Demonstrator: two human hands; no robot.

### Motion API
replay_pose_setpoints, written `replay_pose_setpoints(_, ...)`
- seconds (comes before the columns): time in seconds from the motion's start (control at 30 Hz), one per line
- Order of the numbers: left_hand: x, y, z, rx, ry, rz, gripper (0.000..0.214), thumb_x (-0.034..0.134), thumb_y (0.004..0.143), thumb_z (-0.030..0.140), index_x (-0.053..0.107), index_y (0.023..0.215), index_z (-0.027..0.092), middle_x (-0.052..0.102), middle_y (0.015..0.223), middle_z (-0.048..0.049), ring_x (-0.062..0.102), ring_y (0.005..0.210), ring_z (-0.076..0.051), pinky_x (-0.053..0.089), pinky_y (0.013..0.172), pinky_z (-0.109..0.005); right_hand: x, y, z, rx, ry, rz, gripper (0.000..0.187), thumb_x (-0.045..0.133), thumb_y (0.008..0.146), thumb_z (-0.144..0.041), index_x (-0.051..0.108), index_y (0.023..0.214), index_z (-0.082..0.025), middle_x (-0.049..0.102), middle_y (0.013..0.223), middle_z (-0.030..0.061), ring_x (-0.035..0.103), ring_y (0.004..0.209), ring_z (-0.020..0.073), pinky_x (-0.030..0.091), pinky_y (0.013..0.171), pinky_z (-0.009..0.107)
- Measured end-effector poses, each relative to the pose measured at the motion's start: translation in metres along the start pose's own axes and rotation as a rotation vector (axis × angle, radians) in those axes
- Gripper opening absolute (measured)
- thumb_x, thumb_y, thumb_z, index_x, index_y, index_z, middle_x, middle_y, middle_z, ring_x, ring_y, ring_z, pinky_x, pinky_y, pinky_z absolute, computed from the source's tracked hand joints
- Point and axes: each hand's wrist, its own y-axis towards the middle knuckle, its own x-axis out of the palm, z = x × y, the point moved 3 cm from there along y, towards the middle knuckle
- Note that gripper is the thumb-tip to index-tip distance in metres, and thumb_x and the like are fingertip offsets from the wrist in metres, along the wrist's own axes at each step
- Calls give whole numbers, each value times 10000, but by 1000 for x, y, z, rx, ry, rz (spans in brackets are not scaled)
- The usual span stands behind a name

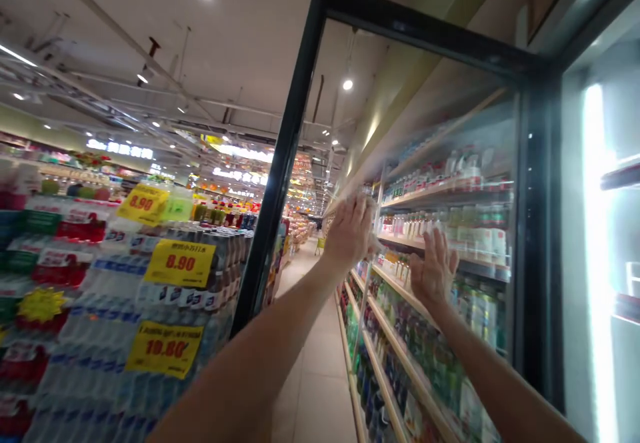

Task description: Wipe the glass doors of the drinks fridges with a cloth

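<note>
A glass door [450, 129] with a dark frame stands swung open before me. My left hand [350, 229] reaches up to the middle of the pane, its fingers bent over a pale crumpled cloth [373, 226] held against the glass. Motion blurs the cloth, and the hand covers most of it. Farther right and a little lower, my right hand [434, 266] is raised at the pane with its fingers spread and nothing in it. Whether its palm touches the glass I cannot tell.
Shelves of bottled drinks [400, 356] run along the right, seen partly through the glass. A lit cooler interior [600, 263] is at the far right. Stacked bottle packs [85, 336] with yellow price signs [180, 263] fill the left. A tiled aisle floor [320, 363] lies between.
</note>
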Motion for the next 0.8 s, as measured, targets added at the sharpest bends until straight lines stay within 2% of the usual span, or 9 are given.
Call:
replay_pose_setpoints(0.13,-22,29,-70,-245,28,78,483,379,854,207,390,1323,91,322,1441,-160,260,1346,-308,184,1102,-517,2,-1,-3,39,1,-21,556,325,889,-345,240,1423,-217,309,1460,124,237,1368,257,207,1068,548)
replay_pose_setpoints(0.2,-25,35,-83,-345,12,146,481,378,849,190,390,1319,87,304,1449,-161,234,1357,-307,196,1102,-505,3,-1,-3,42,0,-28,548,318,891,-333,244,1421,-215,306,1462,121,230,1371,255,211,1069,545)
replay_pose_setpoints(0.3,-6,24,-43,-219,-33,125,492,379,851,182,370,1331,72,297,1453,-162,203,1370,-294,218,1107,-462,5,-4,-1,27,-1,-7,540,311,892,-321,255,1419,-212,312,1459,121,240,1367,259,217,1066,545)
replay_pose_setpoints(0.43,33,-9,50,350,-57,-20,473,391,878,275,402,1320,107,364,1431,-103,269,1350,-256,207,1123,-404,8,-10,5,-39,-7,-5,546,314,896,-313,231,1428,-223,325,1454,119,247,1366,253,227,1065,525)
replay_pose_setpoints(0.5,38,-11,60,477,-49,-79,452,363,895,282,415,1318,134,383,1426,-72,308,1332,-231,228,1116,-375,8,-12,7,-79,-13,-12,551,327,899,-306,217,1433,-227,329,1453,115,250,1366,244,231,1070,505)
replay_pose_setpoints(0.57,29,5,37,396,-15,-112,467,364,892,272,391,1337,131,373,1432,-79,310,1331,-234,255,1103,-381,7,-13,8,-97,-24,-14,557,333,901,-296,199,1437,-232,330,1453,112,251,1366,239,224,1074,499)
replay_pose_setpoints(0.7,0,50,-37,-105,61,-41,513,385,868,240,344,1356,86,273,1474,-135,224,1364,-289,235,1104,-444,6,-13,5,-79,-41,0,563,334,901,-298,187,1440,-231,340,1447,116,261,1361,242,230,1066,506)
replay_pose_setpoints(0.73,-2,53,-43,-187,65,-21,515,387,866,239,344,1354,80,252,1481,-142,205,1369,-301,221,1108,-455,6,-13,4,-72,-41,7,558,334,901,-299,196,1438,-229,346,1443,117,266,1358,244,237,1061,506)
replay_pose_setpoints(0.8,3,45,-30,-198,56,-13,536,398,865,261,332,1359,65,237,1484,-155,183,1371,-326,203,1110,-472,6,-14,3,-59,-39,14,548,332,901,-294,214,1433,-228,353,1439,116,271,1356,243,244,1057,505)
